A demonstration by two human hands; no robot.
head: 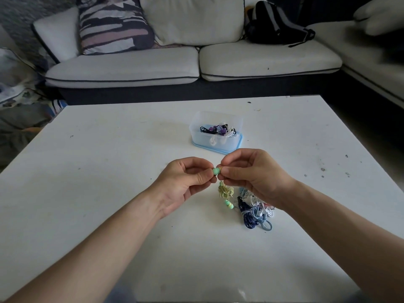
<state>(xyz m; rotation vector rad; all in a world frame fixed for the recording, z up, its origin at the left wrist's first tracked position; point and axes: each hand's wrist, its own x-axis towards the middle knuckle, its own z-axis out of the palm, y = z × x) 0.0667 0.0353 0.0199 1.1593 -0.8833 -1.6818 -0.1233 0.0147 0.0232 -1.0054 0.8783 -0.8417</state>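
Above the middle of the white table (109, 171), my left hand (185, 184) and my right hand (253, 173) meet, both pinching a mint-green earbud (216, 171) between fingertips. Its yellow-green cord (225, 192) hangs in a tangled bunch below my hands, with a second green earbud (229, 204) at the bottom. Right of that bunch a pile of tangled earphones (255, 212) in dark blue, light blue and white lies on the table, partly hidden by my right wrist.
A clear plastic box (215, 145) with a blue base stands just beyond my hands, holding black, purple and white earphones. A white sofa (196, 64) with a patterned cushion (113, 25) and a black backpack (275, 25) runs behind the table.
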